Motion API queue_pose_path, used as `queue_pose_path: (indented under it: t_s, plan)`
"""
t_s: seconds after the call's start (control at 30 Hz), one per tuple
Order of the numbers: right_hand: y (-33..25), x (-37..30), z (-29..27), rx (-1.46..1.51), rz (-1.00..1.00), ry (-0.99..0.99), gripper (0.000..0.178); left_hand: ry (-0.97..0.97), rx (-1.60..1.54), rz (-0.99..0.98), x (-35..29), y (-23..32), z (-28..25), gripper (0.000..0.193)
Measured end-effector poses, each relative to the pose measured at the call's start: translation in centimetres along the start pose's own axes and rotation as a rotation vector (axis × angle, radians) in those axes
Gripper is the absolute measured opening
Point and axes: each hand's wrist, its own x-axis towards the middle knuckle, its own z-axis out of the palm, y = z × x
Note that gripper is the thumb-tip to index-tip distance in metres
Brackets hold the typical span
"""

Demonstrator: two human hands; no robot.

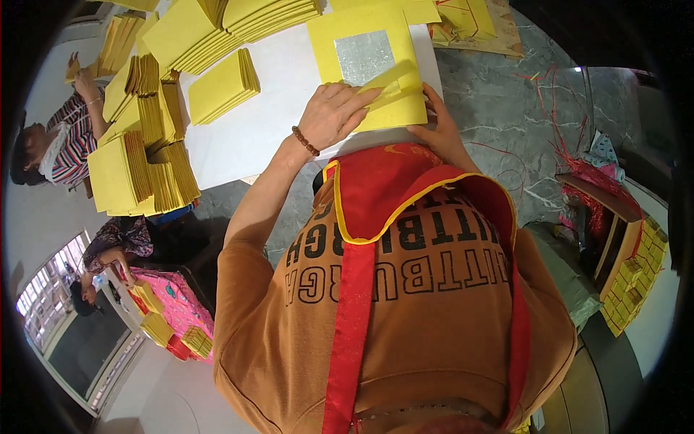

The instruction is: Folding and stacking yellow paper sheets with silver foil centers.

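Note:
A sheet of yellow paper (401,43) with a silver square (363,56) lies at the near right edge of the white tabletop (282,101). A strip of the sheet is turned up over its lower right part. My left hand (336,112), a brown bead bracelet at its wrist, lies on the paper below the silver square with its fingers stretched along the turned-up part. At the sheet's near right corner, my right hand (442,129) is closed around the edge, the thumb low and a finger higher. The paper partly hides its fingertips.
Yellow folded stacks (224,87) stand across the table's left and far sides. On the left are two other people, one in a striped top (76,141), and a pink-covered table (177,304). Red strings (557,123) and a rack of yellow bundles (636,275) are on the right.

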Motion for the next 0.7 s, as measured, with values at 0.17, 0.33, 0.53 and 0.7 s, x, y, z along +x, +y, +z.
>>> queue_pose_path:
  t_s: [0.17, 0.33, 0.53, 0.7]
  plan:
    - [-0.5, -0.1, 0.2, 0.062, 0.081, 0.011, 0.081, 0.069, 0.109, 0.164, 0.0, 0.2, 0.3, 0.038]
    - [-0.7, 0.1, 0.3, 0.109, 0.09, 0.004, 0.079, 0.074, 0.07, 0.13, -0.2, 0.4, 0.6, 0.038]
    - [-0.1, 0.8, 0.5, 0.002, -0.029, 0.085, 0.064, 0.093, 0.058, 0.144, 0.0, 0.6, 0.7, 0.037]
    - [-0.7, 1.4, 0.3, 0.1, 0.027, 0.156, 0.055, 0.134, 0.041, 0.113, -0.1, 0.3, 0.9, 0.03]
